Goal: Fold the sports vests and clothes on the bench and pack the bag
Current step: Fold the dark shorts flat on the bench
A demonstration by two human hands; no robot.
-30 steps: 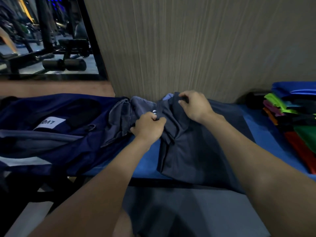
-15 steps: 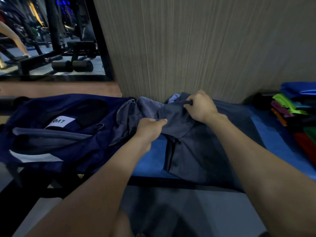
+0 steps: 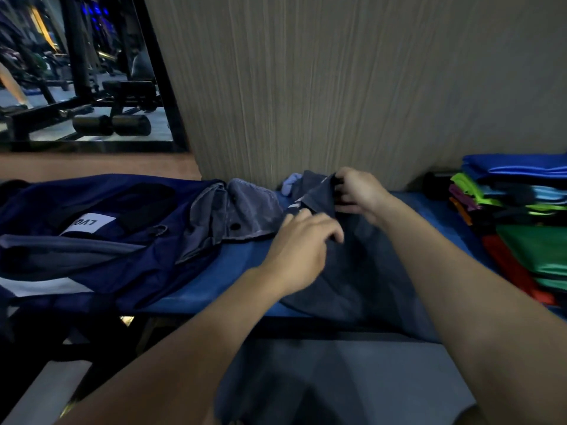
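Observation:
A dark grey garment [image 3: 365, 271] lies on the blue bench [image 3: 221, 271], its lower part hanging over the front edge. My right hand [image 3: 357, 193] pinches the garment's top edge near the wall and lifts it a little. My left hand [image 3: 303, 243] lies on the garment's left side with loosely spread fingers. A navy bag [image 3: 101, 240] with a white label lies open at the left end of the bench. A grey satin piece [image 3: 236, 216] lies between the bag and the garment.
A stack of folded vests [image 3: 521, 216] in blue, green, purple and red sits at the bench's right end. A ribbed wall [image 3: 337, 87] runs directly behind the bench. A mirror [image 3: 76, 72] at upper left reflects gym equipment.
My left hand let go of the fabric fold it gripped and moved right onto the garment with its fingers spread. My right hand kept its pinch on the top edge.

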